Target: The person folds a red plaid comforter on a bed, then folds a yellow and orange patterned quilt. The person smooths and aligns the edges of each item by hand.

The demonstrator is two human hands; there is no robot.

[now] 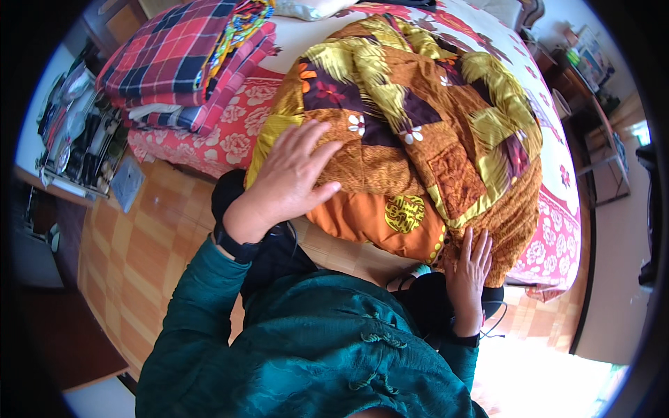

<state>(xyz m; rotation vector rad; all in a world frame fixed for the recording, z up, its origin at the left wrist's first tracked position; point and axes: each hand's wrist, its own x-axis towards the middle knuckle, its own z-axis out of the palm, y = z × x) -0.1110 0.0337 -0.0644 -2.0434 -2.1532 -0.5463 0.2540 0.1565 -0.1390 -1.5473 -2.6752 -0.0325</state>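
Before me a brown and gold patchwork quilt (376, 167) lies bunched over the near side of the bed, with white and red flowers on dark patches. Below its lower edge shows an orange satin cloth (360, 219) bearing a round yellow emblem. My left hand (292, 167) is spread, palm down, over the quilt's left part; whether it touches the fabric I cannot tell. At the quilt's lower right corner rests my right hand (473, 266), fingers extended and nothing gripped. Both wrists wear dark bands.
Folded plaid blankets (162, 62) are stacked on the bed's left side, over a red floral sheet (245, 120). A pillow (313, 8) lies at the far edge. To the left stands a loaded rack (78, 136); a desk (596, 109) is at right. The floor (141, 245) is tiled.
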